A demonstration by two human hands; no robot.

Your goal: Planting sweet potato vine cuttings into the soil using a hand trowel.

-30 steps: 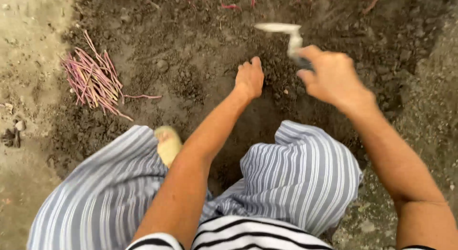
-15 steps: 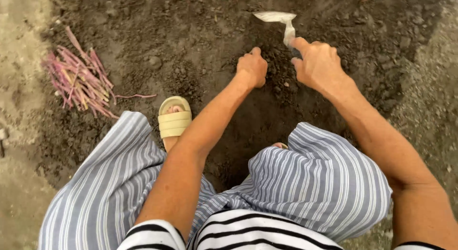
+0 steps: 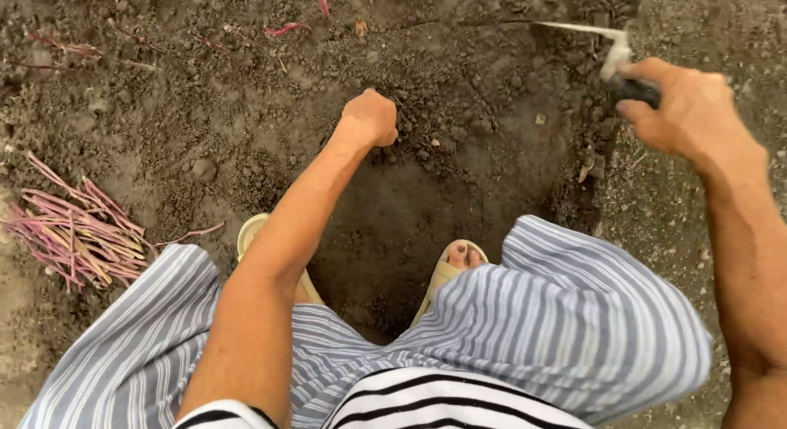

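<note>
From my remote feed: the right hand point(image 3: 689, 109), fist closed on a small pale-bladed hand hoe with dark handle point(image 3: 611, 56), has swung right; the left hand point(image 3: 373, 118), curled, perhaps empty, presses the loose dark soil point(image 3: 459, 77), suggesting digging shifts sideways.

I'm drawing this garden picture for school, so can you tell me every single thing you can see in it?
Soil: dark brown, loose, across the middle and top.
Paler ground: grey-brown, right side.
Stems: one bundle, pink-purple, lying at the left; a few loose ones near the top.
Hand hoe: one, pale metal blade, dark handle, top right.
Sandals: two, cream, on the feet.
Trousers: blue-white striped.
Left hand: fist pressed on the soil.
Right hand: gripping the hand hoe.
</note>
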